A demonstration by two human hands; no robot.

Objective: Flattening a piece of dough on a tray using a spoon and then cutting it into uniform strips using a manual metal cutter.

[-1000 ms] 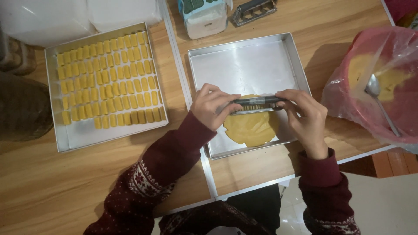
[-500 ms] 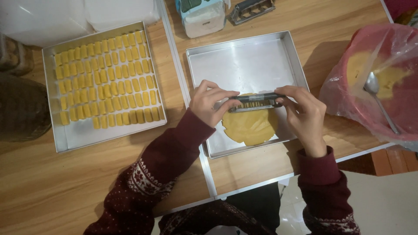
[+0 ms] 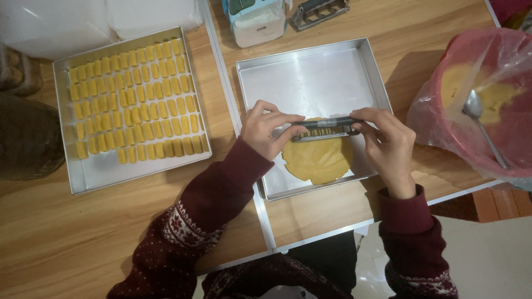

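Hands gripping cutter over dough.

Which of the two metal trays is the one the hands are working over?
The right tray, holding one flat dough sheet; the left tray holds rows of small yellow pieces.

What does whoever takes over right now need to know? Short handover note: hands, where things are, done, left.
Left hand: grip on the left end of the long metal cutter.
Right hand: grip on its right end. The cutter is held level over the top edge of the flat yellow dough sheet.
The dough lies at the near edge of the right tray, which is otherwise bare.
Done: left tray holds rows of cut yellow pieces.
Left: the sheet looks largely uncut. The lined red bowl holds more dough, with a spoon in it.
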